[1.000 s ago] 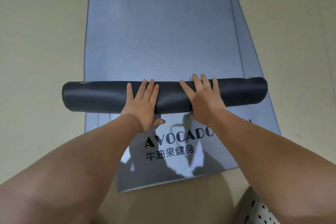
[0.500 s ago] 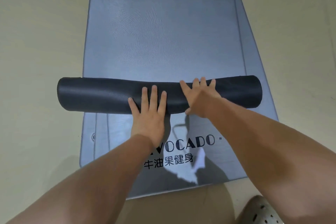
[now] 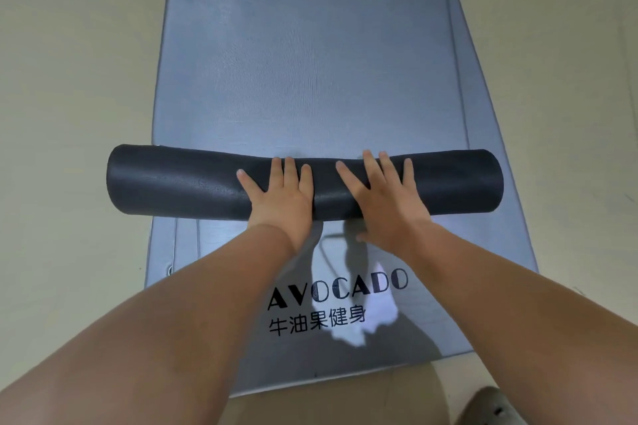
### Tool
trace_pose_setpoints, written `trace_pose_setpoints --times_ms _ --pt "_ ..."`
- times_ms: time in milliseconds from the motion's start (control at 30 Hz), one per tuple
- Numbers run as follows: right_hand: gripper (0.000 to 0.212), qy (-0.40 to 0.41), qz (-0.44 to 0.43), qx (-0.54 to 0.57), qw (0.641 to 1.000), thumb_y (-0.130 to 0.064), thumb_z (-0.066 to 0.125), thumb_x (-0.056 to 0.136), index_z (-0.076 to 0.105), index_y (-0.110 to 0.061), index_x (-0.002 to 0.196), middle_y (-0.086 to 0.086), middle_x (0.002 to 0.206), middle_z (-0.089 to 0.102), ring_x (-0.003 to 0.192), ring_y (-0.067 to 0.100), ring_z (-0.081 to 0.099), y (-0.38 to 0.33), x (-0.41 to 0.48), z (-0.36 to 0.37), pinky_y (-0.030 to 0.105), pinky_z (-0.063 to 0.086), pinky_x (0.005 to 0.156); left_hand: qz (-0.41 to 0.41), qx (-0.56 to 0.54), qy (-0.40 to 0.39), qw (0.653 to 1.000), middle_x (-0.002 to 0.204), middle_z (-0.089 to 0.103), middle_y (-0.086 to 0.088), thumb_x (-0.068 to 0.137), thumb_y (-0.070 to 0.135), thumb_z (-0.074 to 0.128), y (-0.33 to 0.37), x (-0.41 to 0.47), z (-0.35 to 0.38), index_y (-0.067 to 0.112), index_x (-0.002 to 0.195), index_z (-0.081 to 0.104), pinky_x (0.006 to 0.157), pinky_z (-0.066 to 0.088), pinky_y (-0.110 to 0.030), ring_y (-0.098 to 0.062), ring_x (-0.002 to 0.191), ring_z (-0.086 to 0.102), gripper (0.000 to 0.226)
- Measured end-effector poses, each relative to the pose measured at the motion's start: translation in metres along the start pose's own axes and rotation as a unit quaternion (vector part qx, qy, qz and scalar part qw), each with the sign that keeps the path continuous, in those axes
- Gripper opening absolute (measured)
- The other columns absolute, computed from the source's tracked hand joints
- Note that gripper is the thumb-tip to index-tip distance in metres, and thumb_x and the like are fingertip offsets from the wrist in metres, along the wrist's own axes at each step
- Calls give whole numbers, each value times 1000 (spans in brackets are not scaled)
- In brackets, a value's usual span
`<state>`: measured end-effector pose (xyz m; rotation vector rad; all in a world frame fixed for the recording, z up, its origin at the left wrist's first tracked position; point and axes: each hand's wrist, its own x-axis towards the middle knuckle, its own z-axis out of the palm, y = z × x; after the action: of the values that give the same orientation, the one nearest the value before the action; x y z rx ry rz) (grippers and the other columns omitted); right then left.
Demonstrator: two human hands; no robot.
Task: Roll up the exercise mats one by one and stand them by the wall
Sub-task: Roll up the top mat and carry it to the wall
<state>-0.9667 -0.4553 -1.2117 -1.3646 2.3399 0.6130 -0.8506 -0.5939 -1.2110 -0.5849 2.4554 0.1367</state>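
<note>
A partly rolled exercise mat forms a thick black roll (image 3: 172, 183) lying crosswise over a stack of flat grey-blue mats. Its unrolled part (image 3: 310, 55) stretches away from me. My left hand (image 3: 279, 197) presses flat on the roll just left of centre, fingers spread. My right hand (image 3: 383, 197) lies flat on it just right of centre, thumb hanging down at the near side. Below the roll, the mat underneath (image 3: 448, 286) shows black "AVOCADO" lettering.
Beige floor (image 3: 76, 79) surrounds the mats on both sides. Edges of more flat mats (image 3: 483, 134) stick out along the right and lower left of the stack. A perforated grey shoe (image 3: 490, 407) shows at the bottom right corner.
The roll has moved away from me and grown thicker, exposing more of the lettered mat underneath. Both hands shifted back on top of the roll, staying flat.
</note>
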Motion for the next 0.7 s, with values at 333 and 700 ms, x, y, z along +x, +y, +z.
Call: trace_pose_setpoints --times_ms 333,700 --pt "111 -41 42 26 998 -19 66 98 -24 -43 160 19 171 13 157 45 14 -7 6 -12 69 16 123 29 -18 41 999 169 -14 -13 100 25 48 -11 -5 2 14 160 -15 113 1 -79 -36 155 -17 88" --pt "113 -89 28 132 987 -6 67 93 -12 -47 162 8 150 45 139 34 41 -16 -35 -18 66 24 122 67 0 181 981 170 -2 -17 93 62 35 -14 -65 57 11 162 4 116 -2 -72 -40 156 -1 91"
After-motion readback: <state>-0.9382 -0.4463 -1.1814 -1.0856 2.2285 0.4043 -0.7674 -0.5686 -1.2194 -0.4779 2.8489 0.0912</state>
